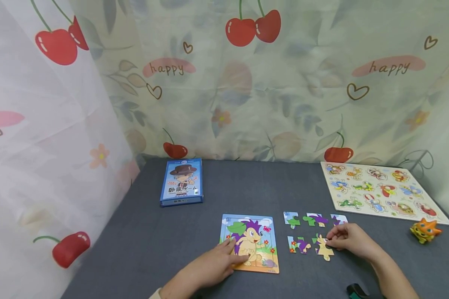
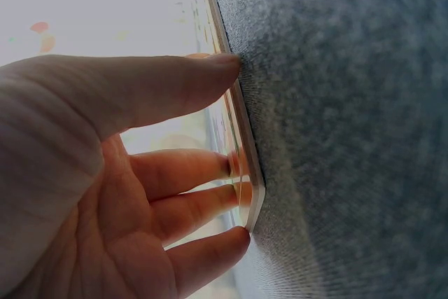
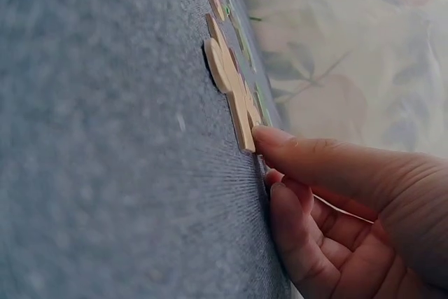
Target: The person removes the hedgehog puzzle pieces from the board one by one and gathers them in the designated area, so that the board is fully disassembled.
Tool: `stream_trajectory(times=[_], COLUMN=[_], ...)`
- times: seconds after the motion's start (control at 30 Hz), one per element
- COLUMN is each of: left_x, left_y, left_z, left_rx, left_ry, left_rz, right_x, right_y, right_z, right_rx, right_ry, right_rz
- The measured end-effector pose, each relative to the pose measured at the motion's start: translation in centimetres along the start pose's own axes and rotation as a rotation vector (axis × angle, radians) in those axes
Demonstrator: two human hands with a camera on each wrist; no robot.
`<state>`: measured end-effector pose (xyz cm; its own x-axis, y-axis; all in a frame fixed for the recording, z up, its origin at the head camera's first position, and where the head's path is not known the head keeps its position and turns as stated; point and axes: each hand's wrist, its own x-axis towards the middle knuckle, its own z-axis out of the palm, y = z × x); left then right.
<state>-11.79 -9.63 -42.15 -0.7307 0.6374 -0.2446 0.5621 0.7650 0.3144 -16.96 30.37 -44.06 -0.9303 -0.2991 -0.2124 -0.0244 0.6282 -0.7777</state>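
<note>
Before a hanging cloth (image 1: 295,83) printed with cherries, the dark grey table (image 1: 146,249) carries a hedgehog puzzle board (image 1: 255,241) under the spread fingers of the left hand (image 1: 217,263), with puzzle pieces (image 1: 314,220) in two rows beside it. The right hand (image 1: 353,240), fingers bent, touches a yellow piece (image 1: 323,248) in the near row; whether it pinches it I cannot tell. Only the head view shows the blue box (image 1: 182,182), while the wrist views show the pale wooden edges of board and piece.
</note>
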Motion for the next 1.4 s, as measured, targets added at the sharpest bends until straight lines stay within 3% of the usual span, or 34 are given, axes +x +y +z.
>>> stream_trajectory(times=[0.63, 0.93, 1.17, 1.4], left_x=[-0.1, -0.1, 0.1, 0.4], left_y=[0.0, 0.3, 0.9, 1.3], left_z=[-0.1, -0.3, -0.3, -0.2], left_rx=[0.005, 0.054, 0.071, 0.091], left_ry=[0.01, 0.027, 0.051, 0.047], left_rz=[0.008, 0.034, 0.046, 0.054], right_x=[-0.1, 0.0, 1.6, 3.7], right_y=[0.3, -0.5, -2.8, -5.9], right_z=[-0.2, -0.4, 0.9, 3.2], right_rx=[0.023, -0.006, -0.018, -0.012], right_ry=[-0.034, -0.008, 0.025, -0.035], right_rz=[-0.009, 0.053, -0.036, -0.138])
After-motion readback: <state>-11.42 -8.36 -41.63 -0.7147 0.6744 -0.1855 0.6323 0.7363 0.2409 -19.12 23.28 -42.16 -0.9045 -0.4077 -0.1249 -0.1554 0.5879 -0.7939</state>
